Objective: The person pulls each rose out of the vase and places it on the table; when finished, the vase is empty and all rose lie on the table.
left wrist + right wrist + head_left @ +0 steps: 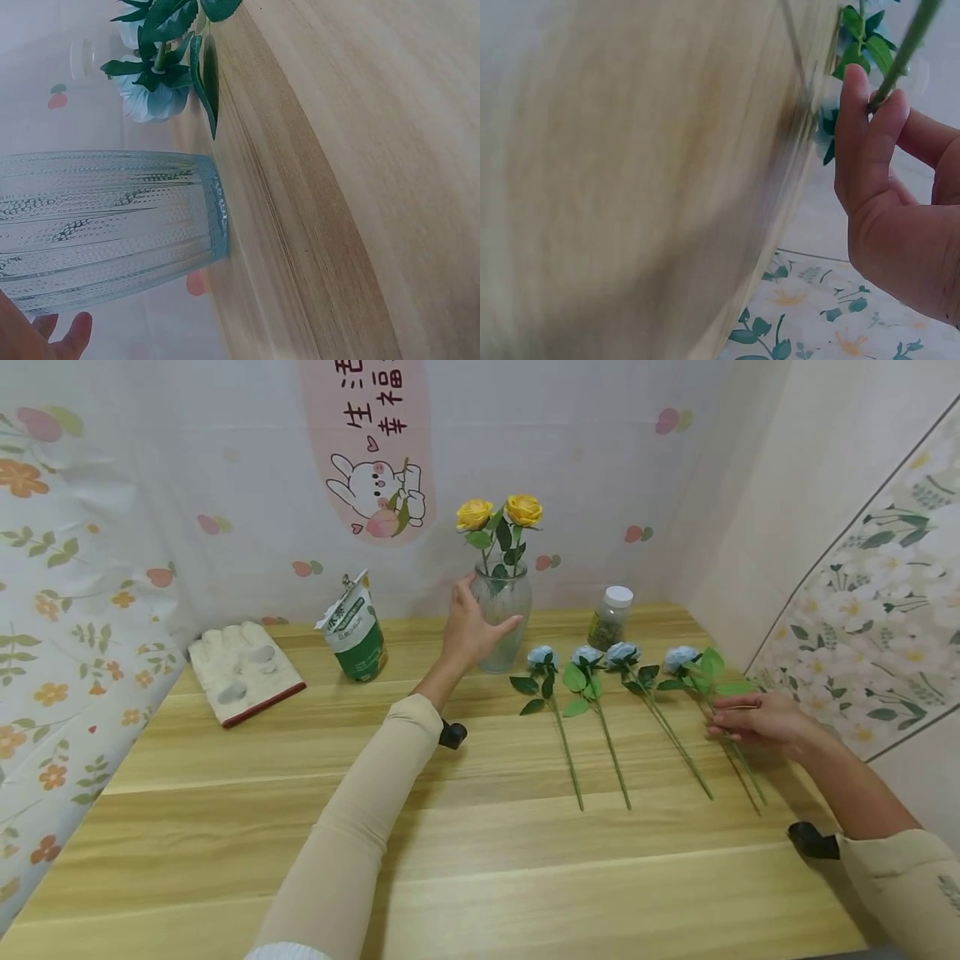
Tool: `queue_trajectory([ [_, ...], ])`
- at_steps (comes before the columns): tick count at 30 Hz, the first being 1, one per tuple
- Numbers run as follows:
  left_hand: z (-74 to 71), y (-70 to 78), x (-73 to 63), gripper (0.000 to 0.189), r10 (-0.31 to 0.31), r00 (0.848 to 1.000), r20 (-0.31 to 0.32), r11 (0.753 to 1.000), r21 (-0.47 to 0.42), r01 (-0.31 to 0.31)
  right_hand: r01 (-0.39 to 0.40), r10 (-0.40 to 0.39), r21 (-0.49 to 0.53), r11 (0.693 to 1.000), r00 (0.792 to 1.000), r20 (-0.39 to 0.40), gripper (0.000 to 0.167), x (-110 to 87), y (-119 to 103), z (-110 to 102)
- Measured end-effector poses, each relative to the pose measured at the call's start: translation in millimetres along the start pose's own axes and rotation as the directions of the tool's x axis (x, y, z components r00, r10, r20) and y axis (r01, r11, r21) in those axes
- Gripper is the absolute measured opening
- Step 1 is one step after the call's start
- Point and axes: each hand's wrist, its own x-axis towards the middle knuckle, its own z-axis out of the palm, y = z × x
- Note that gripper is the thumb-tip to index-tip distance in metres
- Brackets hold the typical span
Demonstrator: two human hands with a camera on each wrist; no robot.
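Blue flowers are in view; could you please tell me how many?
4: the first flower, second flower and third flower lie on the table, right of the vase; the right hand holds the fourth flower.

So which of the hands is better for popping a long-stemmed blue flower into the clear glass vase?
Probably the right hand: its fingers hold the green stem of the rightmost blue flower. The left hand is at the vase, so it could perhaps steady it.
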Motion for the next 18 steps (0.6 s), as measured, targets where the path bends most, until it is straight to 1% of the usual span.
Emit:
queue_trajectory([
  [2,1.8,0.7,-0.3,0.103,0.0,1.0,-0.005,1.0,-0.002,0.0,-0.009,0.008,-0.073,0.997,1.0,-0.016,0.058,-0.7,1,0],
  [4,2.6,0.9,-0.7,0.103,-0.003,1.0,-0.01,1.0,-0.003,0.003,-0.014,0.009,-0.158,0.987,0.999,-0.032,0.074,-0.8,1,1],
  [6,2.6,0.6,-0.8,0.103,-0.003,1.0,-0.01,1.0,-0.001,0.003,-0.019,0.006,-0.243,0.97,0.998,-0.056,0.075,-0.7,1,1],
  [9,2.8,0.2,-0.7,0.103,0.001,1.0,-0.006,1.0,0.002,-0.001,-0.027,-0.004,-0.372,0.928,0.997,-0.083,0.072,-3.3,-2,3],
  [11,2.9,0.1,-0.2,0.103,0.005,1.0,-0.007,1.0,0.005,-0.005,-0.023,-0.022,-0.457,0.889,0.995,-0.094,0.07,-6.1,-7,5],
  [14,3.1,0.5,-0.2,0.103,0.006,1.0,-0.007,1.0,0.008,-0.006,-0.007,-0.062,-0.585,0.811,0.993,-0.098,0.068,-12.5,-18,13],
  [15,3.0,0.5,-0.3,0.103,0.004,1.0,-0.006,1.0,0.008,-0.004,0.001,-0.08,-0.625,0.781,0.992,-0.098,0.068,-14.9,-22,16],
  [17,2.8,0.6,-0.6,0.103,0.006,1.0,-0.008,1.0,0.006,-0.006,0.027,-0.121,-0.681,0.732,0.989,-0.091,0.067,-18.9,-30,23],
  [18,2.7,0.5,-0.8,0.102,0.007,1.0,-0.008,1.0,0.005,-0.007,0.044,-0.141,-0.699,0.714,0.987,-0.082,0.066,-20.6,-34,28],
])
